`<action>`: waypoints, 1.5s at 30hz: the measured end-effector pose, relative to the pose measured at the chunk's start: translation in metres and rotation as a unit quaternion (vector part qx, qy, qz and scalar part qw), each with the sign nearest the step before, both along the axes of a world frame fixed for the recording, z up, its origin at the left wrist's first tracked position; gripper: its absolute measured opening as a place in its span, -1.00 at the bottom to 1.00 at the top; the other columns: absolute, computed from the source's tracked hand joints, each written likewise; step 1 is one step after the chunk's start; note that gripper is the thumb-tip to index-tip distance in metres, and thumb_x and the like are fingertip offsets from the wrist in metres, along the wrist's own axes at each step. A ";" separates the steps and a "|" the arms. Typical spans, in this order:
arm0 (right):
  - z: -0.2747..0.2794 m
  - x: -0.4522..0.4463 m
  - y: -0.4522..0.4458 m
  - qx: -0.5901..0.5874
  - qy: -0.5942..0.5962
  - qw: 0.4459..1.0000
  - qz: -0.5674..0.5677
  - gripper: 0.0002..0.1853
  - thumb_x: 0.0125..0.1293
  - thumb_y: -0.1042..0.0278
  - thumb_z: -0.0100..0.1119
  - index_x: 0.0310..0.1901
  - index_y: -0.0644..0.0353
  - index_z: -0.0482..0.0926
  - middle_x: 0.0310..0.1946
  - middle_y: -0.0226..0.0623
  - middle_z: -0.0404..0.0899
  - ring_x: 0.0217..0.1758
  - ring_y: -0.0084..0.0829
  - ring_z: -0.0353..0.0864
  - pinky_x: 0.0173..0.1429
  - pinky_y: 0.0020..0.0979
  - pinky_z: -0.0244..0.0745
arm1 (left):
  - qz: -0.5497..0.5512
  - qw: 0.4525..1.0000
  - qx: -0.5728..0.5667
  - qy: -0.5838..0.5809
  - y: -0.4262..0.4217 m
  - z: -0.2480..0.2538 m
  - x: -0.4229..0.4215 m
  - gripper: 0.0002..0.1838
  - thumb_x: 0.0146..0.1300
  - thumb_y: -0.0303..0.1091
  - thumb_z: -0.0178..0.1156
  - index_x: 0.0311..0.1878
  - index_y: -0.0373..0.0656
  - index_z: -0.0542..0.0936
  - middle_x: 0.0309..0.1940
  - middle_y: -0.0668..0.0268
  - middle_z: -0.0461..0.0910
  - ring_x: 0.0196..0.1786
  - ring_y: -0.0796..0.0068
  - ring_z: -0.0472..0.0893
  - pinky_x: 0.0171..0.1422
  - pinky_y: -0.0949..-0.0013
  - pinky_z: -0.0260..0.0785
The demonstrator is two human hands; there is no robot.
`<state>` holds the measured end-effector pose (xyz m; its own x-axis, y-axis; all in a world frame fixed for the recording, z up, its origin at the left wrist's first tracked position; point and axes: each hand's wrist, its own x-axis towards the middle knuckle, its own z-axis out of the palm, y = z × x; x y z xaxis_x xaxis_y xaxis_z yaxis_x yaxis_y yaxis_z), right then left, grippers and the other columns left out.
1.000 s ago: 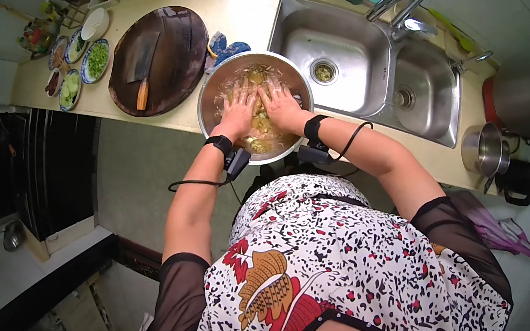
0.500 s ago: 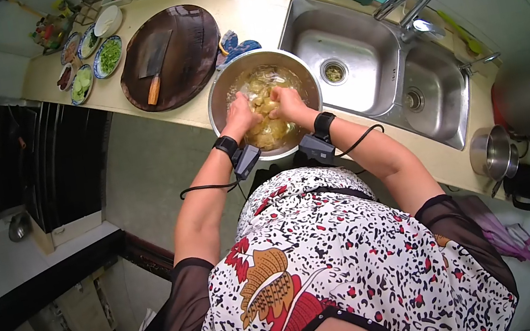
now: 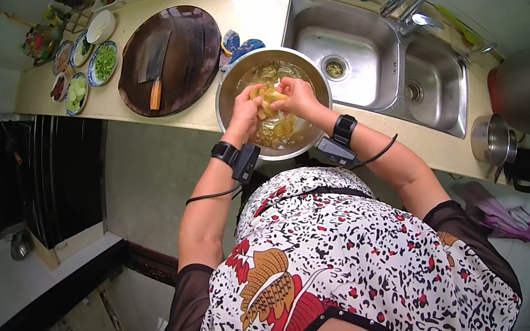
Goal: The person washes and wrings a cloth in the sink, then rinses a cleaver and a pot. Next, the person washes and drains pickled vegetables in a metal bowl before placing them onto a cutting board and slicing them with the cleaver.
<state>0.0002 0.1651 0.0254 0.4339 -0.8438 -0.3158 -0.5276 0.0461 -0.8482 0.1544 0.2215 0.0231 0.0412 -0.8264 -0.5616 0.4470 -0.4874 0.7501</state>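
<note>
A steel bowl (image 3: 221,101) of water stands at the counter's front edge. Soft, yellowish-brown pieces of food (image 3: 276,135) lie in the water; their exact kind is unclear. Over the bowl, my left hand (image 3: 244,114) has its fingers closed on one side of a yellowish piece (image 3: 267,99). My right hand (image 3: 298,97) pinches the same piece from the other side. Both wrists carry black straps with small grey devices.
Left of the bowl, a cleaver (image 3: 156,60) rests on a round dark chopping board (image 3: 199,63). Dishes of chopped green food (image 3: 102,64) stand farther left. A double sink (image 3: 346,45) is at right, with pots (image 3: 489,136) beyond it. A blue patterned cloth (image 3: 243,49) lies behind the bowl.
Both hands have risen from low in the bowl and now hold a yellowish piece between them. The view has shifted slightly.
</note>
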 end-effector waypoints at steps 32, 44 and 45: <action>0.014 0.048 0.084 -0.071 0.331 0.937 -0.088 -0.28 -0.14 0.19 0.49 0.05 0.26 0.34 -0.02 0.06 0.32 -0.04 0.05 0.48 -0.01 -0.12 0.45 | -0.294 0.877 -0.308 -0.221 -0.031 -0.016 0.067 -0.65 0.02 -0.65 0.14 -0.07 -0.18 0.49 -0.20 0.31 0.57 -0.10 0.57 0.53 0.02 0.46 0.39; -0.022 0.060 0.085 -0.118 0.225 0.963 -0.093 -0.58 -0.14 0.52 0.23 -0.14 0.28 0.40 -0.20 0.11 0.38 -0.17 0.09 0.48 -0.07 -0.12 0.45 | -0.182 0.769 -0.410 -0.456 -0.124 0.044 0.216 -0.65 -0.05 -0.67 0.08 -0.14 -0.15 0.50 -0.23 0.19 0.53 -0.14 0.25 0.55 -0.02 0.34 0.41; -0.026 0.057 0.083 -0.120 0.222 0.963 -0.095 -0.57 -0.15 0.52 0.23 -0.15 0.28 0.40 -0.23 0.09 0.41 -0.18 0.08 0.49 -0.08 -0.13 0.46 | -0.174 0.731 -0.422 -0.507 -0.131 0.046 0.229 -0.65 -0.06 -0.70 0.06 -0.16 -0.15 0.50 -0.24 0.15 0.51 -0.15 0.13 0.54 -0.03 0.29 0.41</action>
